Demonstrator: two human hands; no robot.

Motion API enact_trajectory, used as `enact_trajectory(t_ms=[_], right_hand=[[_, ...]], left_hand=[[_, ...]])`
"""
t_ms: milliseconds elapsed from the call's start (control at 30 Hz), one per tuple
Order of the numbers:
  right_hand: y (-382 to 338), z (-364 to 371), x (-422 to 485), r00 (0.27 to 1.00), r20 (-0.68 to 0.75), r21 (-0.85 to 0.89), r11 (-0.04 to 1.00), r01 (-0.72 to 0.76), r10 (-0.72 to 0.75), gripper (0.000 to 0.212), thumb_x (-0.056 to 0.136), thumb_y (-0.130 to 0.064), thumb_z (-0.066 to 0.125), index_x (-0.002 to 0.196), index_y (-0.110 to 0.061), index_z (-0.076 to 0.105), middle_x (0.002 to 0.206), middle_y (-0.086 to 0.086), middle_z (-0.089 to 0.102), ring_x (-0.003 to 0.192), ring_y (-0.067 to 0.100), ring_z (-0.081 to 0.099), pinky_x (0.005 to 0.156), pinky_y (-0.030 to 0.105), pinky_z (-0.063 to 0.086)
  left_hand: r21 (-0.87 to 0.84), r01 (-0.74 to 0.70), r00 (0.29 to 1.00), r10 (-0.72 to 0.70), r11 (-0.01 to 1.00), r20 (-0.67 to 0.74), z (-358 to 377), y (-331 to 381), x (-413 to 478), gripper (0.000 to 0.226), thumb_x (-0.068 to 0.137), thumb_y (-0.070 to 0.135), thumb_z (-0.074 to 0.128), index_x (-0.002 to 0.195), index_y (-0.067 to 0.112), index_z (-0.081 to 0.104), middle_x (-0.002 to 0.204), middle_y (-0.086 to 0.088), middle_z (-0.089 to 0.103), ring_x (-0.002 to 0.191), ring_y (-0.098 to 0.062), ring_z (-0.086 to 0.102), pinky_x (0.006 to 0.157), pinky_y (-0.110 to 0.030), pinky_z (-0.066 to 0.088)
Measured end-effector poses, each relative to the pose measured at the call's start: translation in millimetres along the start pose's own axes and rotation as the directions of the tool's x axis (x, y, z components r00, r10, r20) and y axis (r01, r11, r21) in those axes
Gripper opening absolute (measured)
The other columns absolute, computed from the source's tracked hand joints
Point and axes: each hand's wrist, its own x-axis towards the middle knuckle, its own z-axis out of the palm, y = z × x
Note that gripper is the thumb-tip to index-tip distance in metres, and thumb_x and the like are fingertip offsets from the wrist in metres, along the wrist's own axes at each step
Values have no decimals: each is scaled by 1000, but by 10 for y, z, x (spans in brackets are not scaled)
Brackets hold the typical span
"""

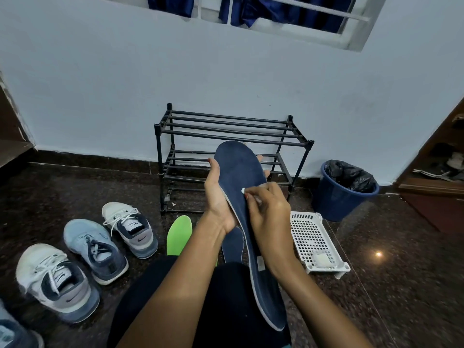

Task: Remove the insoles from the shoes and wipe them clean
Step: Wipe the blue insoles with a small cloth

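Note:
A long navy insole (238, 172) stands tilted in front of me, heel end down over my lap. My left hand (217, 197) grips its left edge from behind, fingertips showing past the right edge. My right hand (267, 212) pinches a small white wipe (243, 190) against the insole's face. A second navy insole (233, 244) and a green insole (178, 234) lie on the floor just beyond my knees. Three sneakers sit on the left: a white one (130, 227), a light blue one (94, 249) and another white one (55, 282).
A black two-tier shoe rack (226, 126) stands against the blue wall. A white perforated basket (315, 241) holding a white wad lies at right, with a blue bin (344, 194) lined in black behind it. Another shoe's edge (15, 332) shows bottom left. Dark granite floor.

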Motion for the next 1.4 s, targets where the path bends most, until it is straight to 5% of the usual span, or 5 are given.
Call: enact_trajectory(t_ms=[233,767,933,1200,1400], right_hand=[[-109,-39,-148,996,88,39,999,13,-16,16,83,-8,54,89,-4,69,82,-1,52,76,11,55,70,12,42],[-70,-68,-201,999,34,-63,998,-14,16,11,82,-16,60,86,-15,71,81,-5,60,80,8,54,88,39,42],[-41,-126,-50,994,9,70,992,-105,105,10,82,0,64,84,-7,71,79,-3,57,79,-6,54,73,2,36],[-22,-130,150,976,-91,71,979,-190,196,11,86,-1,59,92,-2,68,86,5,57,73,-4,51,69,0,35],[-79,-111,249,974,-135,80,982,-173,183,10,87,-2,58,92,-1,66,89,12,59,75,0,52,68,1,35]], left_hand=[[13,41,999,-41,999,-21,-30,23,9,88,89,72,18,126,2,56,100,-17,70,85,-24,68,76,-34,54],[-35,40,998,-38,999,48,-11,8,-25,88,92,68,11,91,12,78,96,-8,73,88,-20,64,80,-35,50],[-50,36,999,-36,998,0,15,15,0,83,93,67,23,98,1,75,102,-16,68,90,-25,62,82,-38,53],[112,94,995,-95,989,5,107,-15,-83,63,71,57,68,98,1,74,113,-22,65,97,-29,67,81,-37,57],[266,90,996,-86,960,-27,117,-110,-98,50,89,47,46,81,10,78,92,-9,73,88,-17,70,87,-29,54]])
